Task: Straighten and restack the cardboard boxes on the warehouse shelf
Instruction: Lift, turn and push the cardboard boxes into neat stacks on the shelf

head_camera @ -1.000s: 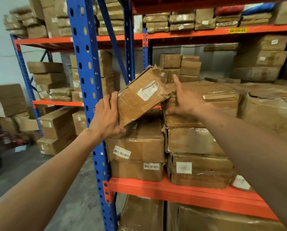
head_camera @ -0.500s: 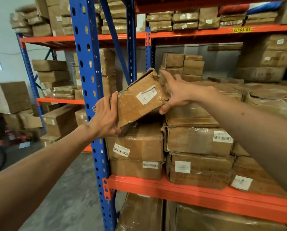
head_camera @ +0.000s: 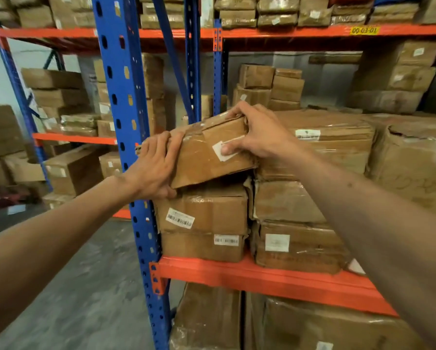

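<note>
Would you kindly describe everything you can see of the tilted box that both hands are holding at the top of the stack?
The tilted cardboard box is brown, creased and wrapped in clear tape, with a white label on its front. It sits askew, left end lower, its underside resting on the barcode-labelled box below. The left hand grips its left end; the right hand clasps its upper right corner, thumb over the label. Its right end abuts the neighbouring stack, beside the blue upright.

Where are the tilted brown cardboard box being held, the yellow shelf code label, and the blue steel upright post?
Tilted brown cardboard box [head_camera: 207,157], head view, on its taped front face.
Yellow shelf code label [head_camera: 364,30], head view, on its printed middle.
Blue steel upright post [head_camera: 122,97], head view, on its perforated front.
</note>
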